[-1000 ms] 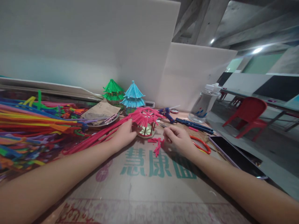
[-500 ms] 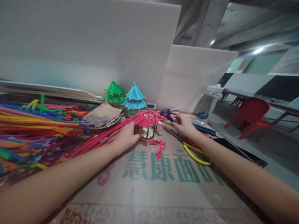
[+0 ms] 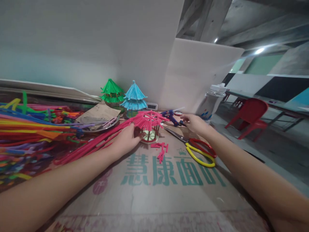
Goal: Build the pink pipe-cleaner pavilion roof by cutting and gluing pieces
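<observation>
A small model pavilion [image 3: 149, 120] with a pink pipe-cleaner roof stands on the cardboard. My left hand [image 3: 126, 137] is closed on its left side, thumb at the posts and fingers partly hidden by the roof. Long pink pipe cleaners [image 3: 96, 145] run under that hand and forearm. To the right lies a blue glue gun [image 3: 169, 117]. Just beside its handle is my right hand [image 3: 195, 124], fingers curved and apart, near a dark piece whose kind is unclear. Scissors [image 3: 198, 153] with one red and one yellow handle lie below the right wrist.
Green [image 3: 111, 90] and blue model pavilions [image 3: 134, 96] stand behind. Bundles of coloured pipe cleaners [image 3: 31, 129] fill the left, beside a metal plate [image 3: 113, 125]. Pink offcuts [image 3: 160, 151] lie in front. A clear water bottle [image 3: 211, 101] stands at the right edge.
My right hand has moved right, away from the glue gun's handle, uncovering the scissors. My left hand stays at the pink pavilion. The view has shifted slightly.
</observation>
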Demonstrator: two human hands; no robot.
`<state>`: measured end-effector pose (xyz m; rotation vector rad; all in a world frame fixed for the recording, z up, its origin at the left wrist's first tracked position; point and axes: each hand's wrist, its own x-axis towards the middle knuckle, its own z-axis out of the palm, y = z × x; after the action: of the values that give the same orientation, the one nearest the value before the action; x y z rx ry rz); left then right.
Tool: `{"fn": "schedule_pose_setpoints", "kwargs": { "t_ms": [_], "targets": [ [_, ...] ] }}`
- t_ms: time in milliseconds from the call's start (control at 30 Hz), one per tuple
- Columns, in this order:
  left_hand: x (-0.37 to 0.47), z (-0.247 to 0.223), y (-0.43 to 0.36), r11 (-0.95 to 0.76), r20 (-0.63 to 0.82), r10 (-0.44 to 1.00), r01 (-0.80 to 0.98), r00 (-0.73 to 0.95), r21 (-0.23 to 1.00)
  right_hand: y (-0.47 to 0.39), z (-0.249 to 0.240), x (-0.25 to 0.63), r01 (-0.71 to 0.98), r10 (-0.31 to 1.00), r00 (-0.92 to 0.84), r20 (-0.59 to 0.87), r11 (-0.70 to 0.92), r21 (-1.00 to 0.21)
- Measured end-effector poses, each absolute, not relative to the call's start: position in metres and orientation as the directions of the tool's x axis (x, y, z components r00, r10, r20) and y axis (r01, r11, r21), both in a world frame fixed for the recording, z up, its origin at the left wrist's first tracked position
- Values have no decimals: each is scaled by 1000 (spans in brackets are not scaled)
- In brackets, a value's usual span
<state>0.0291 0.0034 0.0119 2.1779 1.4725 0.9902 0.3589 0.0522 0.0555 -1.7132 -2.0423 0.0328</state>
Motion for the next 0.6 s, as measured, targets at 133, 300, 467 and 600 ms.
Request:
{"fn": "schedule_pose_setpoints", "kwargs": {
  "t_ms": [133,300,467,600],
  "targets": [
    [29,8,6,-427,372,899,649,230,630,32,63,368,921,942,-141,305,237,-308],
    [28,7,6,-420,375,900,669,221,613,55,52,351,896,947,-137,290,244,-371],
    [28,8,5,-435,390,892,671,229,600,86,39,320,850,959,-118,259,232,-473],
    [27,8,7,-444,390,890,652,237,614,90,31,303,803,965,-35,262,183,-567]
  ]
}}
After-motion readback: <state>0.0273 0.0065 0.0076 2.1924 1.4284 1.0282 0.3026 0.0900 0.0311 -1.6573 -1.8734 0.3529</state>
